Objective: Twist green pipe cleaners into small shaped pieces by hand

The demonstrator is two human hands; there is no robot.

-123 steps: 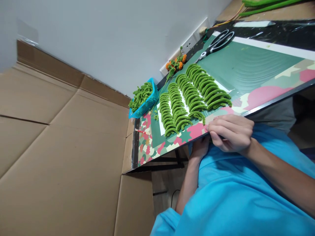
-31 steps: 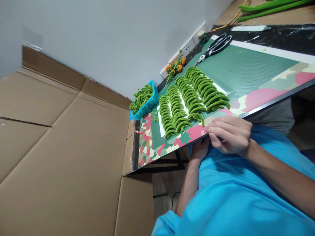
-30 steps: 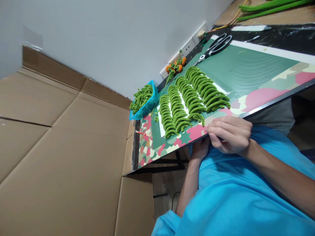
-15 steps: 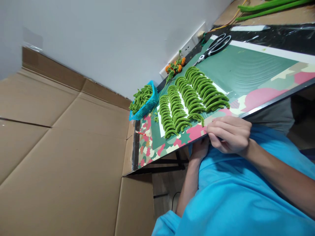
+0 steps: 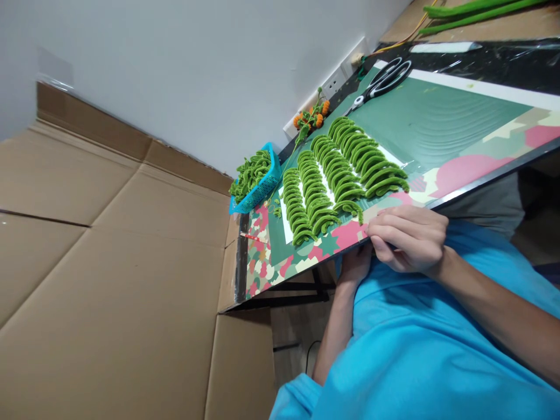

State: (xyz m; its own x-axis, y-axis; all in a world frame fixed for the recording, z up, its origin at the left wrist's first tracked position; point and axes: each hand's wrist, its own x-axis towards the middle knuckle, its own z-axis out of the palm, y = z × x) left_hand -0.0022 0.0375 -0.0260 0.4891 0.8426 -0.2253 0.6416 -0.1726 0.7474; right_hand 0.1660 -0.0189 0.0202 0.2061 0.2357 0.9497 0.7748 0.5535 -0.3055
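Several rows of curved, fuzzy green pieces (image 5: 345, 151) lie on white paper (image 5: 287, 231) on the patterned green mat (image 5: 437, 116). At the table's near edge, my right hand (image 5: 409, 238) is closed, fingers curled and pressed together; anything inside them is hidden. It is just beside the lowest pieces of the rows. My left hand (image 5: 356, 263) is lower, against the blue shirt and partly under the table edge, its fingers out of sight.
A blue basket (image 5: 258, 193) of green pieces stands by the wall. Orange and green fuzzy decorations (image 5: 311, 118) lie near a socket strip. Black-handled scissors (image 5: 380, 83) rest on the mat, with long green stems (image 5: 481, 13) farther back. Cardboard (image 5: 122, 303) borders the left side.
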